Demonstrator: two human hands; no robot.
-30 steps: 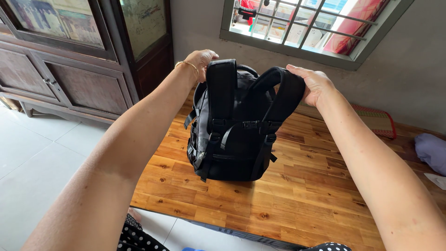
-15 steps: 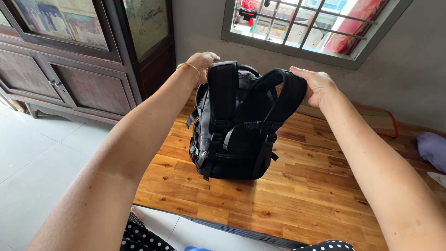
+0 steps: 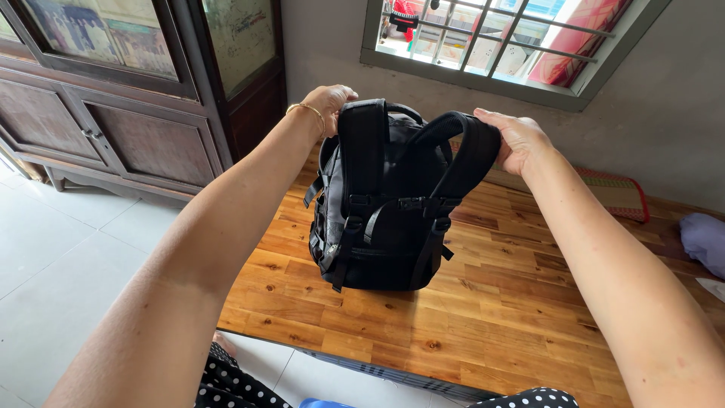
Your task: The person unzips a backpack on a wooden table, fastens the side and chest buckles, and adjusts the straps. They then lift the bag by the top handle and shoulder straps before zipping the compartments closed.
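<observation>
I've got one black backpack [image 3: 381, 204] standing upright on the wooden table [image 3: 468, 317], straps side toward me, near the table's left edge. Landmark is the backpack for everything below.

Grips:
- Left hand [image 3: 328, 98] sits at the top-left corner of the backpack, fingers curled over the top behind the left strap [image 3: 361, 147]. Looks closed on the top edge; fingertips are hidden behind the pack, so I can't confirm exactly what they pinch.
- Right hand [image 3: 517, 140] is wrapped over the arch of the right strap [image 3: 464, 155] at the top-right, thumb under, fingers over. Gripping the strap.

Handling, my read:
- Soft fabric shell, padded straps. It'll flex and sag, not rigid.
- It holds its shape standing, so probably has some fill. Weight unknown; I'd assume moderate.
- Woven surface, not slippery. Nothing fragile showing outside; contents unseen.
- Best holds: the strap arches near the top, or the carry loop [image 3: 404, 112] between them. Lower webbing and the chest clip [image 3: 411, 202] are loose, poor holds.
- A pull on one strap alone will likely tip it.

Count:
- Backpack: 1
- Shoulder straps: 2
- Hands on it: 2
- Table: 1
- Dark wooden cabinet [image 3: 113, 113] left of the backpack: 1
- Barred window [image 3: 491, 45] behind and above it: 1
- Woven mat [image 3: 615, 193] to its right, by the wall: 1
- Pale cloth bundle [image 3: 702, 242] far right of it: 1
</observation>
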